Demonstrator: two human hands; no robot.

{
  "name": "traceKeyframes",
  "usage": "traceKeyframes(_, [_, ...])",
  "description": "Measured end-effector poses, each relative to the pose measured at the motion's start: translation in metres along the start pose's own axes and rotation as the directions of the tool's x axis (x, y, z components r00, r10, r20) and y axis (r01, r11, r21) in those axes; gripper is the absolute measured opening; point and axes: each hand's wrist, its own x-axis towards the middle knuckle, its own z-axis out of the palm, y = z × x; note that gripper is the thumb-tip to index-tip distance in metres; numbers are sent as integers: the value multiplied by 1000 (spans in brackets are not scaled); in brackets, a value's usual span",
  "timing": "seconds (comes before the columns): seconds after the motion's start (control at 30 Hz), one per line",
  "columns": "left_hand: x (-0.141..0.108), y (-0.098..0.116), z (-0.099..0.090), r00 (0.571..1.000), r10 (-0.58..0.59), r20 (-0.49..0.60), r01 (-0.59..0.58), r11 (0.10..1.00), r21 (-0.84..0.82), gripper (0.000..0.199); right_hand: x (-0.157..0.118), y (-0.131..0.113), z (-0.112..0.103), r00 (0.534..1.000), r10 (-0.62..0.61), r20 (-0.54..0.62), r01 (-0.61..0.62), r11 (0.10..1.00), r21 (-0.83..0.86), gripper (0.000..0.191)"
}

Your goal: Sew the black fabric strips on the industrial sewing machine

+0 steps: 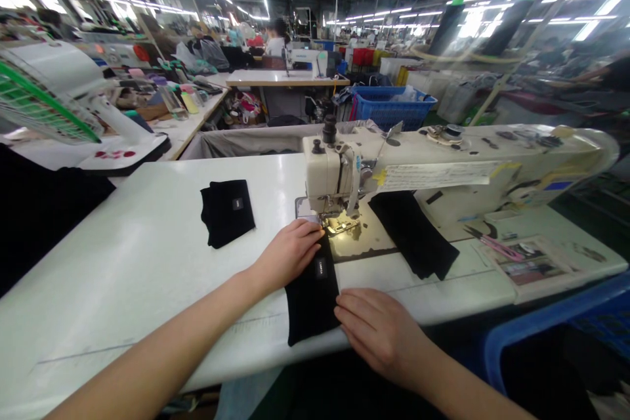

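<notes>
A black fabric piece (pixel 315 305) with a small label lies under the sewing machine (pixel 339 177), its far end at the presser foot (pixel 339 226). On its upper left edge is my left hand (pixel 288 252), fingers together and fingertips pressing the cloth close to the needle. My right hand (pixel 378 331) pinches the lower right edge at the table front; the thumb is hidden. To the left, another labelled black piece (pixel 227 213) rests flat on the white table (pixel 147 262). A further black piece (pixel 416 236) lies right of the needle area, partly beneath the machine arm.
Pink-handled scissors (pixel 497 243) lie at the table's right. A blue basket (pixel 497 348) with dark cloth stands by my right side. A green-and-white fan (pixel 54 92) is at the left, near dark cloth (pixel 44 210). Behind the machine are a blue crate (pixel 388 108) and other workstations.
</notes>
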Motion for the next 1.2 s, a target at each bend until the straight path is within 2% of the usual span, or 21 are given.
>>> traceKeyframes(0.63, [1, -3, -3, 998, 7, 58, -11, 998, 69, 26, -1, -1, 1, 1000, 7, 14, -7, 999, -31, 24])
traceKeyframes(0.77, [-13, 25, -11, 997, 57, 50, -62, 992, 110, 27, -2, -5, -1, 1000, 15, 2, -14, 999, -46, 20])
traceKeyframes(0.9, [-43, 69, -20, 974, 199, 112, -199, 980, -9, 25, -4, -6, -3, 1000, -1, 31, 3, 998, -63, 22])
traceKeyframes(0.97, [-57, 81, -21, 965, 228, 126, -228, 974, -18, 26, -4, -6, -3, 999, -7, 53, 10, 998, -66, 23])
traceKeyframes(1.07, [-69, 85, -20, 964, 235, 129, -237, 972, 1, 30, -4, -5, -3, 998, -15, 64, 20, 997, -80, 23])
traceKeyframes(1.2, [-65, 80, -19, 959, 251, 133, -254, 967, 3, 28, -4, -3, -2, 997, -15, 74, 21, 997, -81, 23])
